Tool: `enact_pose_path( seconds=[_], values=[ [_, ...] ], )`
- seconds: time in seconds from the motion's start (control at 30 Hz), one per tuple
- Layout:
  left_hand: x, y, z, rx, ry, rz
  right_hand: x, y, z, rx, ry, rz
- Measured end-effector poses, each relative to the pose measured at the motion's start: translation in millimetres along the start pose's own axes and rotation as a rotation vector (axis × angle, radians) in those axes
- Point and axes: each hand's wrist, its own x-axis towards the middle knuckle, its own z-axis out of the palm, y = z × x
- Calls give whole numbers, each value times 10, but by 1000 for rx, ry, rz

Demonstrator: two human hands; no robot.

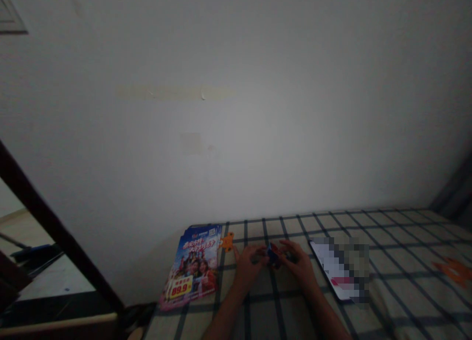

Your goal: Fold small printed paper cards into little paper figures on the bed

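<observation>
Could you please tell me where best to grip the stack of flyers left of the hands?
Pinch the flyers at their near left corner, coming from the left: they lie flat, and that corner seems to reach the edge of the cloth, away from the left hand.

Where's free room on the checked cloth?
Open cloth right of the phone, toward the far corner, and the strip against the wall. Crowded: flyers, orange piece, left hand and right hand holding a small blue piece.
</observation>
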Motion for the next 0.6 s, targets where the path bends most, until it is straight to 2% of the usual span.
enact_pose_path(
  seconds=[0.3,0.6],
  values=[
    [1,-22,15,13,43,2,-2,-53,-10,-85,-63,16],
    [-28,98,-5,64,57,-9,0,27,7,-79,-36,-2]
  ],
)
